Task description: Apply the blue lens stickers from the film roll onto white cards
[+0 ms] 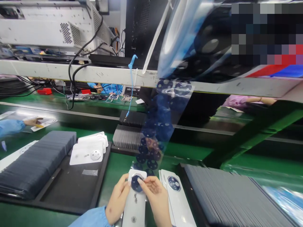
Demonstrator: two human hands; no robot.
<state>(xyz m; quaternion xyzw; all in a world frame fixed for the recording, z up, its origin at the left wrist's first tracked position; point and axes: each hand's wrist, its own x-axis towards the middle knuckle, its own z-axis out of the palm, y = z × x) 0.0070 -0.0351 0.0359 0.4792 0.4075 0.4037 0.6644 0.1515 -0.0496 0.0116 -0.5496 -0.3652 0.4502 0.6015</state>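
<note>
**As film strip [153, 148] dangles, dark disc [135, 183] meets white cover [134, 206]**

While the left hand [117, 199] curls shut round the cover's edge at 6 o'clock over the green surface [118, 164], the right hand [157, 197] pinches the disc onto its top with thumb and forefinger. Centring it squarely, with even pressure, looks wise. Blur smears the strip at 12 o'clock; the frame crops the cover's lower end.

Light: bright, even, from above.
Glare: white streak on tabletop [35, 105], far left.
Blur: hanging film strip [170, 94], smeared.
Edges: bowed.
</note>
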